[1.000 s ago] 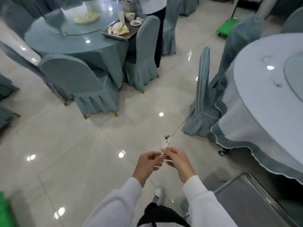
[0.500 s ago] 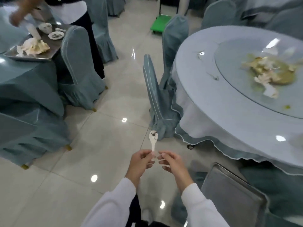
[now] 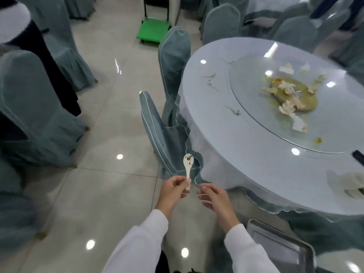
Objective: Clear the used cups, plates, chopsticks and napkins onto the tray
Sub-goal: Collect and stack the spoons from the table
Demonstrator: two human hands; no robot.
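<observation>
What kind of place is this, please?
Most likely a restaurant banquet hall after a meal: a round table with a glass turntable bearing food scraps, cloth-covered chairs around several tables, and a green trolley.

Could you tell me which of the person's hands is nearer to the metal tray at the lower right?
Right. The right hand hangs open just up and left of the metal tray. The left hand is farther left, pinching the white spoon by its handle.

White spoon [image 3: 188, 166] w/ brown smear, white sleeves [image 3: 144, 239], pale blue desk [image 3: 226, 134] cloth (darker teal scalloped hem), teal chair covers [image 3: 157, 127], green cart [image 3: 152, 29], grey tray [image 3: 283, 247].
</observation>
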